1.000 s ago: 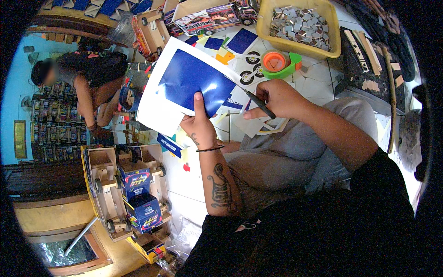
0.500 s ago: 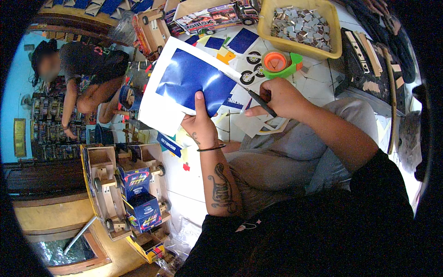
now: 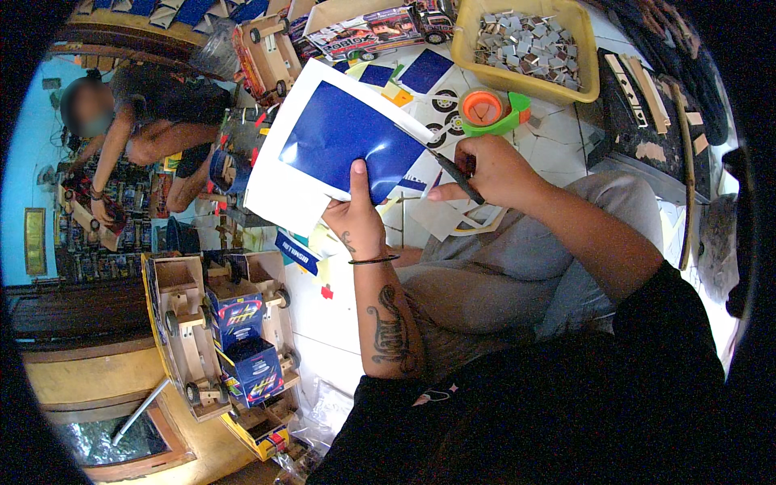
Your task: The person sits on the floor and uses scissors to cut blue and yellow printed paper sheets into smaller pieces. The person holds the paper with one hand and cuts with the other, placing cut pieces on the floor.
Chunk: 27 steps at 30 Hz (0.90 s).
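My left hand (image 3: 358, 222) grips a white sheet with a large glossy blue rectangle (image 3: 343, 129), thumb on top and fingers hidden beneath. In my right hand (image 3: 505, 174) is a pair of dark scissors (image 3: 457, 175), its blades meeting the sheet's right edge beside the blue area. How far apart the blades are, I cannot tell. Below the sheet lie paper scraps and a blue printed strip (image 3: 297, 253). Round wheel stickers (image 3: 444, 101) and a small blue sheet (image 3: 426, 71) lie just beyond it.
A green tape dispenser with an orange core (image 3: 483, 108) sits beyond my right hand, near a yellow tub (image 3: 594, 85) of small square pieces. Wooden toy trucks (image 3: 190, 323) are at the left, another truck (image 3: 368, 34) at the back. A co-worker (image 3: 162, 105) crouches at far left.
My left hand and the sheet have shifted slightly right toward the scissors. My right hand stays nearly in place. The co-worker's arm and head have moved, hand now at a toy vehicle.
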Motion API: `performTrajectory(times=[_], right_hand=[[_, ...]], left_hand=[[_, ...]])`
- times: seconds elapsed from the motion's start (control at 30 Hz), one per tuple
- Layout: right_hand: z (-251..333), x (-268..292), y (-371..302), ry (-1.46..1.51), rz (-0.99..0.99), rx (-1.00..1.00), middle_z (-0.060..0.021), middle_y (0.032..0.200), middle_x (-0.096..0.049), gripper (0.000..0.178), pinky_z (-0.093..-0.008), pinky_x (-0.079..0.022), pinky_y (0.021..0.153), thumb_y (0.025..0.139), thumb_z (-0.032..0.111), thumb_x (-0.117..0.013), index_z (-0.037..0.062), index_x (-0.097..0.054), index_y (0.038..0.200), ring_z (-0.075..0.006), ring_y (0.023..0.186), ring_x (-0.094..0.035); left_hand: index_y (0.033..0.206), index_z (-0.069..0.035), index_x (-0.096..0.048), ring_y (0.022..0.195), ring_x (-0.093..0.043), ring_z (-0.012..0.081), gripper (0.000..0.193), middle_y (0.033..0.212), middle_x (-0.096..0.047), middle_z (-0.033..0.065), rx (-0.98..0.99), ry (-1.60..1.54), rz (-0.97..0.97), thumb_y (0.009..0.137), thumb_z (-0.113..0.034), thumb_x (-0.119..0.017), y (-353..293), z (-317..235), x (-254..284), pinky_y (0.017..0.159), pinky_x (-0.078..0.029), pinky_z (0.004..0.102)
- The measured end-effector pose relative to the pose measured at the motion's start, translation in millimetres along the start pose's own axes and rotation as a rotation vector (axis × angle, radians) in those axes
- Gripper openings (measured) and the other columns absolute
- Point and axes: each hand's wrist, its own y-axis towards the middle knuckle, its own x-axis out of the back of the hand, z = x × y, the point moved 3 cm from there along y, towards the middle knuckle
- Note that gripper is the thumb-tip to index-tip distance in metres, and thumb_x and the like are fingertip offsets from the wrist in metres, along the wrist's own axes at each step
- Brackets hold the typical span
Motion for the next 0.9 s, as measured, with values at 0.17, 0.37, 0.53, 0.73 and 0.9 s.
performTrajectory(times=[0.17,0.37,0.53,0.73,0.9], right_hand=[[0.0,0.9,-0.1,0.009,-0.012,-0.019,-0.0068,0.050,-0.050,0.055,-0.0287,-0.039,0.047,0.051,0.049,-0.077,0.0014,-0.051,0.056,-0.0169,0.047,-0.049],[-0.4,0.1,0.6,0.012,-0.034,0.014,-0.0061,0.051,-0.049,0.054,-0.0281,-0.039,0.046,0.052,0.049,-0.077,0.0021,-0.050,0.057,-0.0156,0.048,-0.049],[-0.7,0.4,0.3,0.058,-0.060,0.012,-0.0050,0.051,-0.048,0.053,-0.0276,-0.038,0.046,0.051,0.047,-0.078,0.0026,-0.050,0.057,-0.0146,0.047,-0.047],[-0.4,2.0,0.5,0.046,-0.058,-0.004,-0.0048,0.050,-0.048,0.052,-0.0272,-0.037,0.044,0.051,0.046,-0.078,0.0028,-0.049,0.056,-0.0139,0.046,-0.046],[0.3,2.5,0.0,0.057,-0.059,-0.003,-0.0044,0.050,-0.047,0.051,-0.0270,-0.036,0.045,0.052,0.045,-0.079,0.0028,-0.049,0.057,-0.0135,0.046,-0.046]], left_hand=[[0.093,0.003,-0.054,0.063,-0.056,0.0135,0.031,0.082,-0.059,0.0086,-0.062,-0.021,0.002,0.075,-0.020,-0.066,-0.1,-2.0,-2.4,0.050,-0.047,0.0243],[0.094,0.004,-0.054,0.066,-0.056,0.0134,0.031,0.084,-0.059,0.0094,-0.106,0.037,0.053,0.075,-0.018,-0.066,3.4,4.1,0.0,0.056,-0.047,0.0250],[0.094,0.003,-0.054,0.065,-0.056,0.0133,0.030,0.083,-0.059,0.0091,-0.082,0.067,0.086,0.076,-0.018,-0.066,1.3,7.5,-1.4,0.057,-0.046,0.0245],[0.095,0.003,-0.054,0.066,-0.056,0.0128,0.031,0.084,-0.059,0.0089,-0.108,0.039,0.088,0.076,-0.018,-0.065,1.0,6.4,-3.1,0.055,-0.046,0.0236],[0.095,0.003,-0.054,0.070,-0.056,0.0139,0.030,0.087,-0.059,0.0094,-0.068,0.051,0.102,0.076,-0.017,-0.065,-1.1,2.9,-3.8,0.060,-0.047,0.0253]])
